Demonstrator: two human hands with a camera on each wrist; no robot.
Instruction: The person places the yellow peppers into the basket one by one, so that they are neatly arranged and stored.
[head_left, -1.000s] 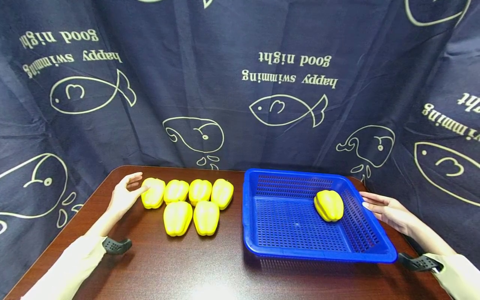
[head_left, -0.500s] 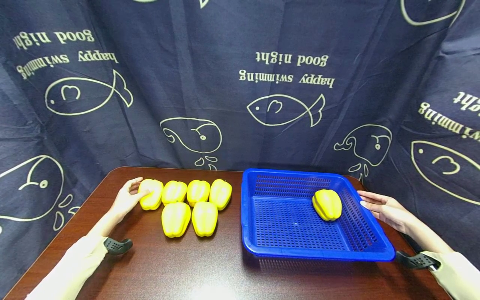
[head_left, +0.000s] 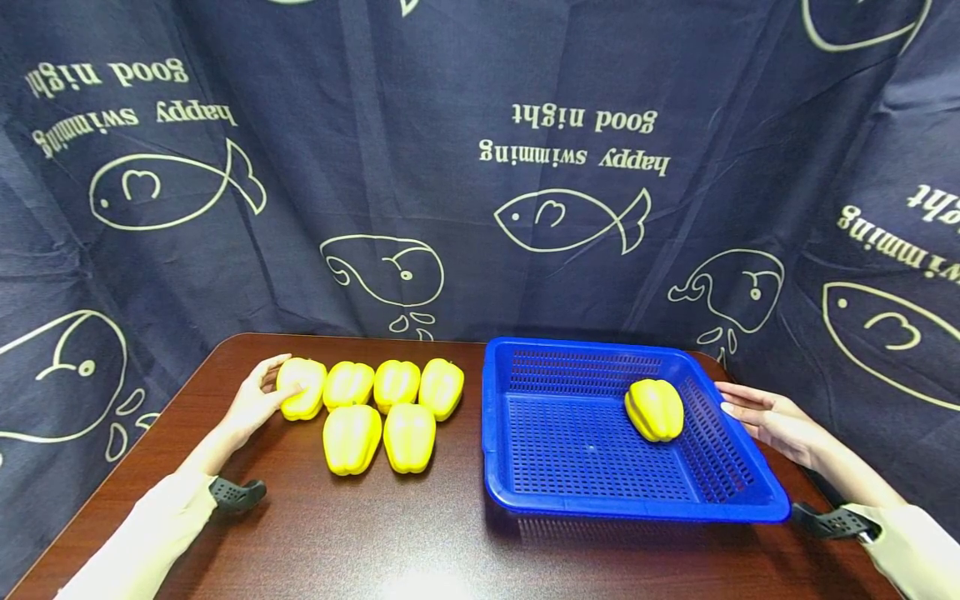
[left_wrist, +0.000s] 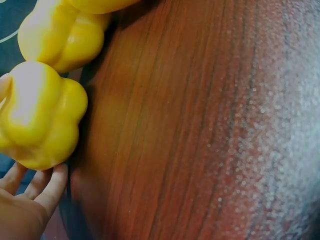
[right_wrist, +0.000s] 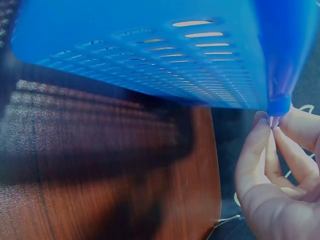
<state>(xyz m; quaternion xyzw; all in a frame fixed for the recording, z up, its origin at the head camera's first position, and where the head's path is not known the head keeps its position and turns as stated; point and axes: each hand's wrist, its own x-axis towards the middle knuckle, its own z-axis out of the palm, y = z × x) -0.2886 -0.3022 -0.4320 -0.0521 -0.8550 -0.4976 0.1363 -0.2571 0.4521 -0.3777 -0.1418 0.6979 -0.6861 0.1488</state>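
Note:
At the table's left, my left hand [head_left: 255,398] holds the leftmost yellow bell pepper [head_left: 302,388], thumb on its near side and fingers around the far side. In the left wrist view this bell pepper [left_wrist: 40,117] has fingers [left_wrist: 54,187] pressed against its lower edge. Several more yellow bell peppers [head_left: 352,439] lie beside it in two rows. My right hand [head_left: 780,423] pinches the right rim of a blue plastic basket [head_left: 637,507]; the right wrist view shows the fingertips [right_wrist: 260,131] at the rim's edge. One yellow bell pepper [head_left: 655,410] lies inside the basket, towards its right wall.
The brown wooden table [head_left: 337,533] ends at a dark blue curtain [head_left: 450,167] with fish and lettering, which hangs behind and at both sides. Black straps [head_left: 238,494] sit on both wrists.
My left hand has moved slightly right and closed in on the leftmost bell pepper. The right hand stays at the basket rim. The whole head view has shifted a little.

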